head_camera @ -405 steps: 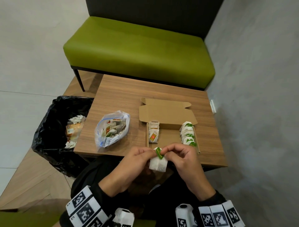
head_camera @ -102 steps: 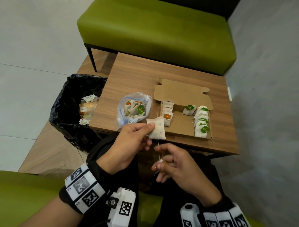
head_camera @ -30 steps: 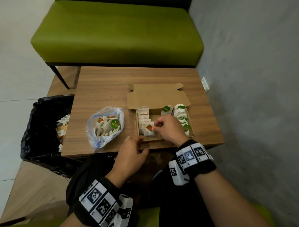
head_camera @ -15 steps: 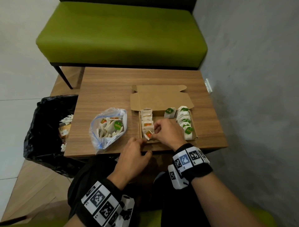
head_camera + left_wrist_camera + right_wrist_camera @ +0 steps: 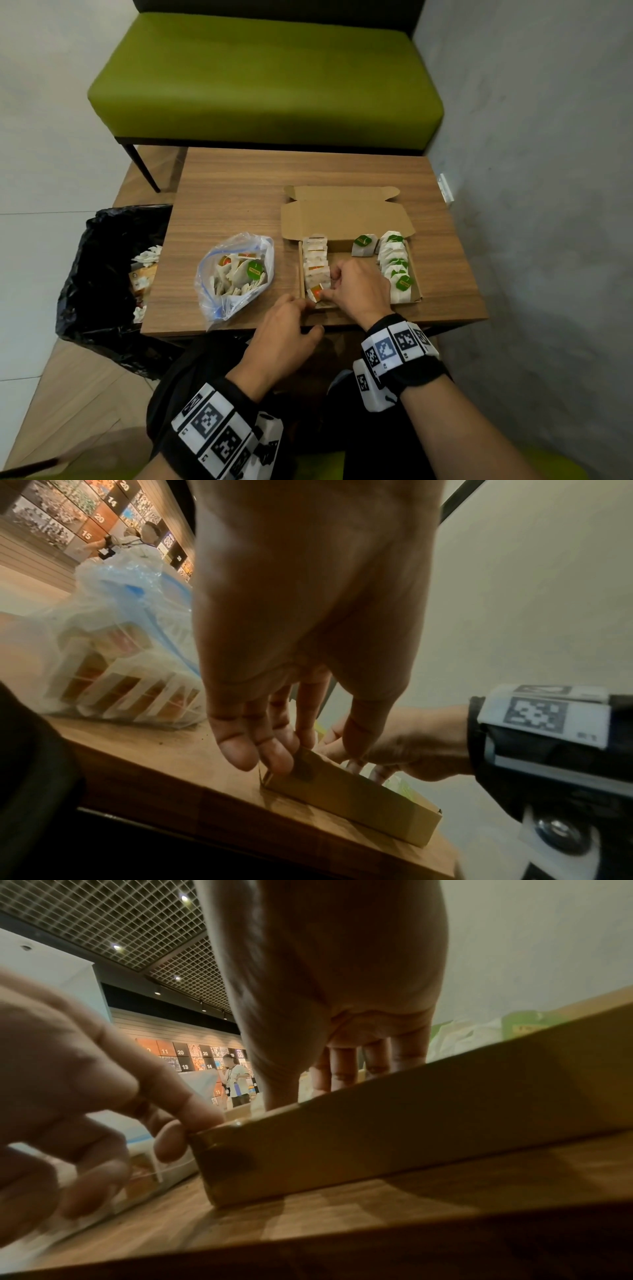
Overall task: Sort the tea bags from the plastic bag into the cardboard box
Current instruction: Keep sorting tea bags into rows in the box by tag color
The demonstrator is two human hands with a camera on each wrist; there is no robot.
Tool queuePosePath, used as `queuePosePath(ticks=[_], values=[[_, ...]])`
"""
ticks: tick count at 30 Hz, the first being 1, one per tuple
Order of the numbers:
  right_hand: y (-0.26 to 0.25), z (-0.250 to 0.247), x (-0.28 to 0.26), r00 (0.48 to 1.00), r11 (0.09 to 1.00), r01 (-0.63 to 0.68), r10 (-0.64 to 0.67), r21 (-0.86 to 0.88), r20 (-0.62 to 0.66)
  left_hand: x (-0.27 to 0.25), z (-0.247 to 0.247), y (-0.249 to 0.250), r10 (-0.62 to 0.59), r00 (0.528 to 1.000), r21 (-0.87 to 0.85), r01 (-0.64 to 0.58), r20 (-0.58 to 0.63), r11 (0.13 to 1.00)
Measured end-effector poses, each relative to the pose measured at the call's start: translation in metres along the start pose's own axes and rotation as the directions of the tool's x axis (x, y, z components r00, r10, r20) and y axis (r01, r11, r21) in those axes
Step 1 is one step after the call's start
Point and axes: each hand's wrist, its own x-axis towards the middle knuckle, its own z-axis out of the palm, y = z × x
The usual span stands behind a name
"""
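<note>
Where hands (image 5: 359,289) meet: flat cardboard box (image 5: 415,291).

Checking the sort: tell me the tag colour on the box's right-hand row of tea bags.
Green tags on the right-hand row of tea bags, clearest in the head view.

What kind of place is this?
Probably a lounge corner of a public hall or exhibition space: a green bench behind a low wooden table, and a wall of numbered picture panels under a grid ceiling.
</note>
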Motion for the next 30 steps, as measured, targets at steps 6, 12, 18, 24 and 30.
queuePosePath(ticks=[6, 12, 18, 24, 30], values=[[-0.002, -0.002, -0.004, 0.999, 0.996, 0.008, -0.004, -0.089, 0.039, 0.0, -0.001, 0.0, -0.001, 1.0, -0.004, 0.001, 0.003, 1.0], [-0.003, -0.003, -0.006, 0.997, 0.998, 0.032, -0.028, -0.061, 0.07, 0.001, -0.003, -0.001, -0.001, 1.0, 0.016, 0.001, 0.031, 1.0], [0.006, -0.014, -0.008, 0.996, 1.0, 0.008, -0.006, -0.026, 0.094, -0.002, -0.008, 0.0, 0.036, 0.998, 0.075, -0.039, 0.05, 0.996], [0.001, -0.023, -0.015, 1.0, 1.0, 0.015, -0.015, 0.017, -0.007, -0.02, -0.045, 0.009, 0.089, 0.986, 0.023, -0.087, -0.14, 0.996], [-0.029, -0.028, -0.024, 0.972, 0.977, 0.18, -0.158, 0.114, -0.176, -0.023, -0.099, -0.015, 0.042, 0.895, 0.274, 0.091, -0.443, 0.957]])
